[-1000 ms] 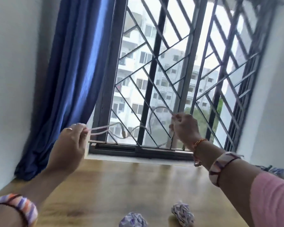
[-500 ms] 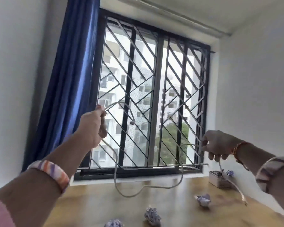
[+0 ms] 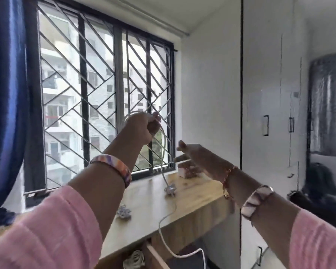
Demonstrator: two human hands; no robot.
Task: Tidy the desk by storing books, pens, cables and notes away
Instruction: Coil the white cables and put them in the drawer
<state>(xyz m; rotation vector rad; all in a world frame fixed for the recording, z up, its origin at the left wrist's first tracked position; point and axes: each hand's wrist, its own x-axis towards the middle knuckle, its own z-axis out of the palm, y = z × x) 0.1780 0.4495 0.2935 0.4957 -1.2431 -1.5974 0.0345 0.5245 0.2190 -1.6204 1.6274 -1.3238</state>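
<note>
A person in pink sleeves stands at a wooden counter [image 3: 190,193] beneath a barred window [image 3: 105,90], both arms raised in front of it. The left hand [image 3: 142,127] is lifted high, its fingers curled tight around a white cable [image 3: 164,228], which loops above the knuckles and then falls from the fist to the counter, trails over the front edge below both hands and runs down toward an open drawer [image 3: 155,255] under the counter. The right hand [image 3: 194,158] is lower and just to the right of the left, its fingers spread and loose; it grips nothing, and whether its fingertips touch the cable cannot be told through the blur. Just behind the right hand, a small white box [image 3: 184,171] sits at the far corner of the counter.

2 crumpled paper balls lie on the counter: 1 crumpled note [image 3: 170,189] below the left hand, right beside the hanging cable, and another paper ball [image 3: 124,210] nearer the person, under the left forearm. A coil of pale cord [image 3: 134,259] shows in the drawer beneath the left arm. A blue curtain [image 3: 6,94] hangs far to the left of the hands; white wardrobe doors [image 3: 270,113] stand to the right of them.
</note>
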